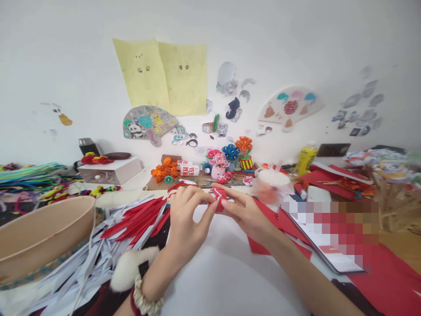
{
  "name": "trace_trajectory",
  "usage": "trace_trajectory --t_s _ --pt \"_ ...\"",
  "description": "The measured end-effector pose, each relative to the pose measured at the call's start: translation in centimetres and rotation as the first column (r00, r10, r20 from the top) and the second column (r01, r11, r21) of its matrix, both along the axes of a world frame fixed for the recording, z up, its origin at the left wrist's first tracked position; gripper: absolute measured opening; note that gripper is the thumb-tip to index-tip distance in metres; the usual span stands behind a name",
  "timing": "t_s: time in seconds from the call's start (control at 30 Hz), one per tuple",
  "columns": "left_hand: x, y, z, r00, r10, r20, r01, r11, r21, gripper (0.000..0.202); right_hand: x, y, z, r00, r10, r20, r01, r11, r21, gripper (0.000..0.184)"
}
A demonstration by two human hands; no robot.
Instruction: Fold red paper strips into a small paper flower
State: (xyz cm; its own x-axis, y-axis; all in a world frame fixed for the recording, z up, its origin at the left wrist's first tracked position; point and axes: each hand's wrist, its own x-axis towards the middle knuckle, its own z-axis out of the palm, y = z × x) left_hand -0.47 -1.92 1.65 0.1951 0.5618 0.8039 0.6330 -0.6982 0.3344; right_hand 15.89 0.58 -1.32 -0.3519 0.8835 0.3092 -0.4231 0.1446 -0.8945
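Note:
Both hands meet at the middle of the view around a small red-and-white folded paper piece. My left hand pinches its left side between thumb and fingertips. From the right, my right hand grips the other side, its fingers partly covering the paper. Below them lies a white surface. Left of the hands is a fanned pile of red paper strips, and white paper strips spread beyond it. Small red-and-white folded pieces sit just behind the hands.
A beige oval basin stands at left. Behind the hands are orange pipe-cleaner flowers and a pink flower pot. A lidded cup, yellow bottle and red paper sheets occupy the right, beside a partly pixelated tablet-like device.

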Motion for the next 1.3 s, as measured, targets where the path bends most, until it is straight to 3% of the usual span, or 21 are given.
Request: trace_trajectory --t_s 0.37,0.63,0.87,0.97,1.1,1.2,1.3 --pt "-0.2 0.2 -0.1 0.995 0.049 0.087 -0.052 0.998 0.035 0.003 0.0 -0.3 0.5 1.0 -0.007 0.0 0.007 0.999 0.038 0.038" --pt "-0.3 0.2 -0.2 0.99 0.054 0.134 -0.055 0.998 0.003 0.003 0.2 -0.1 0.1 0.994 -0.109 0.011 0.108 0.993 0.046 0.062" --pt "-0.5 0.3 0.0 0.968 -0.004 0.251 0.022 0.997 -0.072 0.004 0.4 0.0 0.1 0.997 0.029 -0.073 -0.026 0.999 0.03 0.046" --pt "-0.5 0.3 0.1 0.973 -0.072 0.218 0.094 0.992 -0.089 0.012 0.5 0.3 -0.2 0.994 0.053 -0.097 -0.051 0.998 0.021 0.043" --pt "-0.2 0.3 -0.3 0.985 -0.147 0.091 0.158 0.98 -0.124 0.041 0.6 0.4 -0.3 0.988 0.106 -0.112 -0.105 0.994 0.007 0.041" --pt "0.1 0.4 -0.8 0.99 -0.138 0.011 0.138 0.986 -0.09 0.055 0.4 0.2 0.0 0.987 0.145 -0.07 -0.147 0.989 -0.02 0.038" --pt "0.3 0.5 -1.0 0.997 -0.072 -0.018 0.071 0.997 -0.037 0.052 0.3 -0.1 0.4 0.985 0.164 -0.06 -0.165 0.986 -0.019 0.036"
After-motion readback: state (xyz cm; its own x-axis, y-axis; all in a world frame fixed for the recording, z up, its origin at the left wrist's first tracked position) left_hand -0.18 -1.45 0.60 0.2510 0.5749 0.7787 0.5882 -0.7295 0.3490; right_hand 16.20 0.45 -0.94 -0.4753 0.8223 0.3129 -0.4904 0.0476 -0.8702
